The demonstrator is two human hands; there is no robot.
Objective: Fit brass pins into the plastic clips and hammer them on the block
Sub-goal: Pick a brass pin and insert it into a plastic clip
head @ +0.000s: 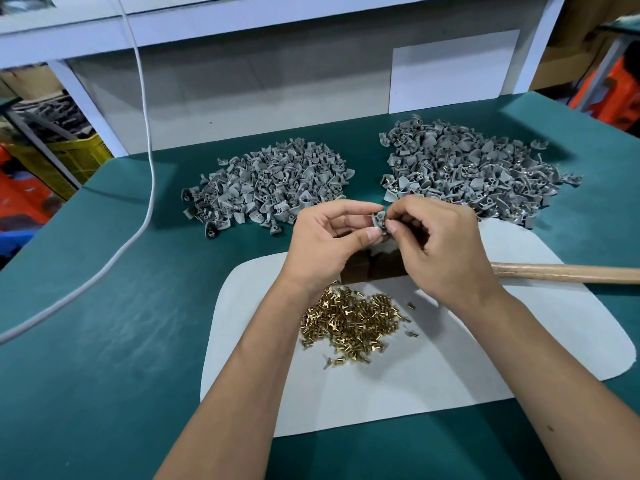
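— Above the dark block (367,268), what have you got?
— My left hand (325,237) pinches one grey clip (378,221) between thumb and forefinger. My right hand (440,244) meets it, fingertips closed on the clip's side; whether a pin sits between them I cannot tell.
— And the pins?
— The brass pins (349,320) lie heaped on the white mat (485,358), just below my wrists.
— The other clips?
— Two grey piles on the green worktop (104,341): one pile (270,188) to the left, another (474,168) to the right with brass showing in it.
— The hammer?
— Only its wooden handle (568,273) shows, lying beside my right hand.
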